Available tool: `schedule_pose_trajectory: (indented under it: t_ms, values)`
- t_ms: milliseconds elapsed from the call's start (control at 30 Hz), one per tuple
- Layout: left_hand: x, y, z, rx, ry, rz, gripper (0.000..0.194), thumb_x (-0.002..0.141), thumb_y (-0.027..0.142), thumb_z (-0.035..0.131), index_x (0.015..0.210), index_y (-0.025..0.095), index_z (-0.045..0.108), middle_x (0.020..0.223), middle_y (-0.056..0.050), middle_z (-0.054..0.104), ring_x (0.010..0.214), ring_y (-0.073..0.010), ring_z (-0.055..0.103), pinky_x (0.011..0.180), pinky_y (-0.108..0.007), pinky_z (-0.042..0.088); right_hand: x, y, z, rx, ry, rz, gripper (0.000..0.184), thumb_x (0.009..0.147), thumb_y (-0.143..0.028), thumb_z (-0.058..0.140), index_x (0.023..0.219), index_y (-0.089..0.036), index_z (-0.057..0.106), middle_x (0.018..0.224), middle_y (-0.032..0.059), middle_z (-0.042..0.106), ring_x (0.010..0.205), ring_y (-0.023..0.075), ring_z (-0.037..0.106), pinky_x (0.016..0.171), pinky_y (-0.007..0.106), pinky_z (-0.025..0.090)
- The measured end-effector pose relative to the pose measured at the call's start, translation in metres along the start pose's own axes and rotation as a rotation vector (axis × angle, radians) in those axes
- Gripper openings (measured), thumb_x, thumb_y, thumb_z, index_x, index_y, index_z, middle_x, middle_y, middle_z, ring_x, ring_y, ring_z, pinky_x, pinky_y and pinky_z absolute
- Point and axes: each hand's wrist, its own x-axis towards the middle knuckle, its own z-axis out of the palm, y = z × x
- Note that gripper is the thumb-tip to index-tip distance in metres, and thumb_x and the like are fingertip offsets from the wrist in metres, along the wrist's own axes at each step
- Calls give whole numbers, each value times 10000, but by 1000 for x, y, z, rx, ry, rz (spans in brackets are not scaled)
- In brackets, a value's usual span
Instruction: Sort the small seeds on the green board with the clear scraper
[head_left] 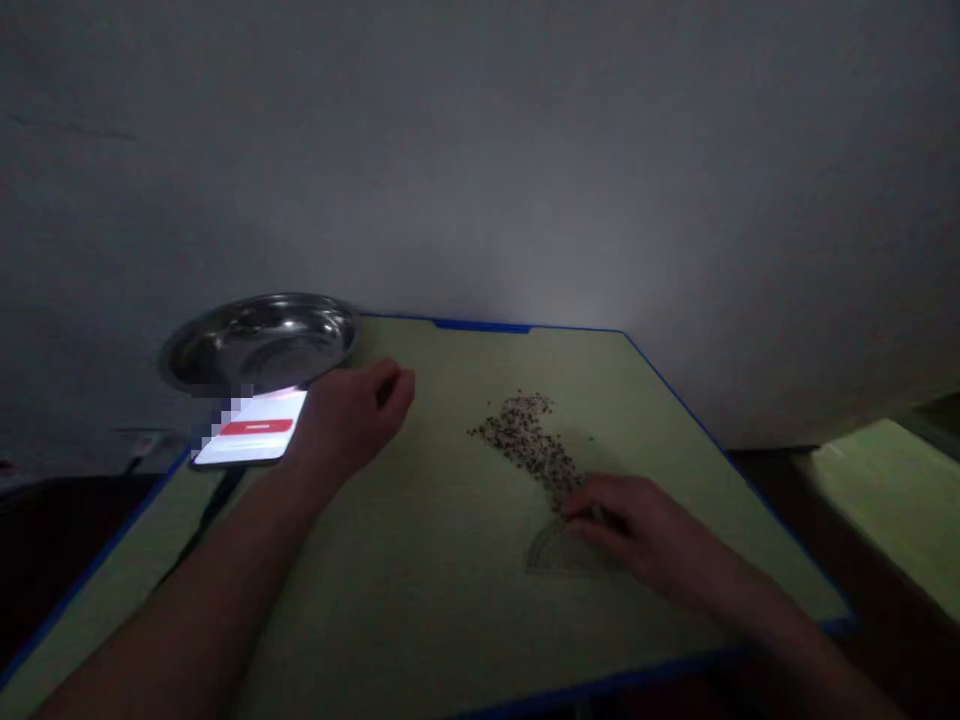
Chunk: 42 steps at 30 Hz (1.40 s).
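A spread of small dark and pale grains [529,440], perhaps mixed seeds or beans, lies in a slanting band on the pale green tabletop [420,580]. At its near end my right hand [630,520] is closed in a pinch, its fingertips touching the grains; whatever they hold is too small to make out. My left hand [367,405] hovers, fingers curled, just right of a shiny metal bowl [262,345]. Its curled fingers hide anything inside them. Partly under my right hand is a protractor-like half circle [555,555]; I cannot tell whether it is printed or a loose piece.
A phone [259,430] with a lit screen lies in front of the bowl, left of my left forearm, with a dark cable or strap [206,520] near it. Blue edging [675,400] runs round the table. Behind rises a grey wall [480,160]. Another pale surface [892,500] stands at right.
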Motion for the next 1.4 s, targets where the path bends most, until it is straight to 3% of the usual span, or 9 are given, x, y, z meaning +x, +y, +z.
schedule_pose_trajectory:
  t_ms: [233, 467, 667, 900, 1000, 1133, 1400]
  values:
    - [1, -7, 1, 29, -35, -3, 353, 850, 401, 374, 570, 193, 429, 500, 28, 421, 452, -94, 370, 500, -258, 218, 43, 34, -19, -124, 166, -58, 131, 881, -263, 529, 845, -189, 631, 793, 35, 651, 703, 156, 568, 635, 267, 403]
    - [1, -8, 1, 38, -62, 3, 358, 852, 406, 365, 572, 193, 432, 497, 26, 429, 448, -96, 375, 501, -258, 227, 62, 48, -37, -177, 212, -71, 140, 877, -258, 521, 810, -184, 620, 746, 27, 637, 636, 143, 541, 593, 260, 389]
    - [2, -10, 1, 48, -95, 6, 361, 868, 410, 352, 598, 194, 455, 509, 18, 453, 449, -102, 404, 508, -259, 240, 58, 66, -66, -41, 353, 42, 191, 852, -347, 521, 807, -186, 613, 736, 21, 628, 650, 150, 554, 586, 260, 417]
    - [3, -10, 2, 86, -142, 9, 369, 870, 435, 333, 628, 198, 479, 524, 11, 480, 472, -118, 443, 512, -259, 242, 39, 137, -82, -59, 467, 244, 221, 801, -344, 493, 814, -177, 637, 783, 65, 668, 731, 195, 600, 672, 308, 467]
    - [4, -9, 1, 88, -169, 0, 362, 870, 425, 327, 640, 195, 486, 533, 11, 480, 475, -118, 446, 514, -253, 246, 32, 153, -83, -80, 478, 309, 217, 786, -324, 495, 819, -179, 653, 814, 78, 694, 758, 208, 623, 707, 323, 471]
    - [5, -7, 0, 76, -174, -12, 347, 865, 421, 341, 636, 197, 474, 529, 14, 467, 478, -119, 449, 513, -247, 250, 29, 150, -76, -78, 436, 314, 197, 779, -317, 526, 806, -182, 668, 818, 77, 707, 750, 207, 632, 705, 323, 475]
    - [4, -9, 3, 76, -145, -1, 359, 860, 431, 342, 609, 202, 459, 526, 8, 475, 469, -123, 444, 504, -249, 250, 19, 117, -54, 22, 287, 250, 208, 802, -353, 539, 806, -180, 655, 802, 52, 689, 745, 189, 614, 680, 304, 465]
